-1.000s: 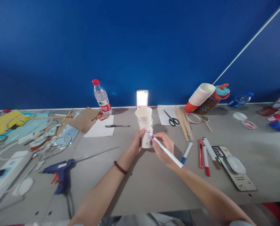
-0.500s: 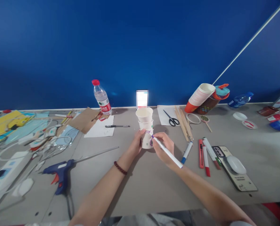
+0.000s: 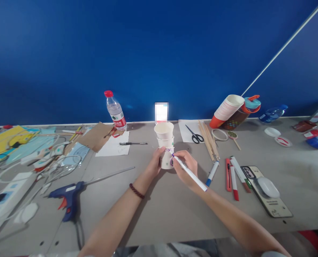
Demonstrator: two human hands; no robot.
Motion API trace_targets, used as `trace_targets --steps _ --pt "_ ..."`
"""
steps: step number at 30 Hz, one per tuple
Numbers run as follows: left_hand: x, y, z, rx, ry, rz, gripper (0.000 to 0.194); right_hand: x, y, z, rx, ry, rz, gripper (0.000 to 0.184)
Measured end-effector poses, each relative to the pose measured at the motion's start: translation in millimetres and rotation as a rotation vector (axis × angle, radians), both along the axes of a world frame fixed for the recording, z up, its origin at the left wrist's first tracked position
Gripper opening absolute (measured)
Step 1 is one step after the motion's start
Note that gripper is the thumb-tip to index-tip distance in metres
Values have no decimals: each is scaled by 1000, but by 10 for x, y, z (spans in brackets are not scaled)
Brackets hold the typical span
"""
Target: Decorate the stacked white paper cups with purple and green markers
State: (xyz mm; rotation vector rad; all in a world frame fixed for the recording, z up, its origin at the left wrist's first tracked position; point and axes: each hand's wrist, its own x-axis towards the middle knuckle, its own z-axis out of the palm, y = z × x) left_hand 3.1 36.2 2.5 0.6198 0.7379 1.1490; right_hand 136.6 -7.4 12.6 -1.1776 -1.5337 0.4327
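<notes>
Several white paper cups form an upright stack in front of me, the lowest turned upside down and the top one open upward. Purple lines mark the lower cup's side. My left hand is closed round the stack's left side. In my right hand I grip a white marker with a purple tip, which meets the right side of the lower cup. Behind the stack a bright phone screen stands against the wall.
At left lie a blue hot glue gun, a power strip, tangled cables and a water bottle. To the right are scissors, wooden sticks, stacked paper cups, a blue-capped marker, a red cutter and a phone.
The marker's tip and my right hand have shifted very slightly at the cup's side. Everything else stays in place.
</notes>
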Motion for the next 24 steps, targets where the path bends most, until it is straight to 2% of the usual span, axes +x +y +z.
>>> trace_targets --steps 11,24 --pt "-3 18 -49 -16 -11 -8 45 10 9 -41 -17 31 0 9" --pt "-7 21 -72 -11 -20 -2 42 -4 7 -23 -3 17 -11 8"
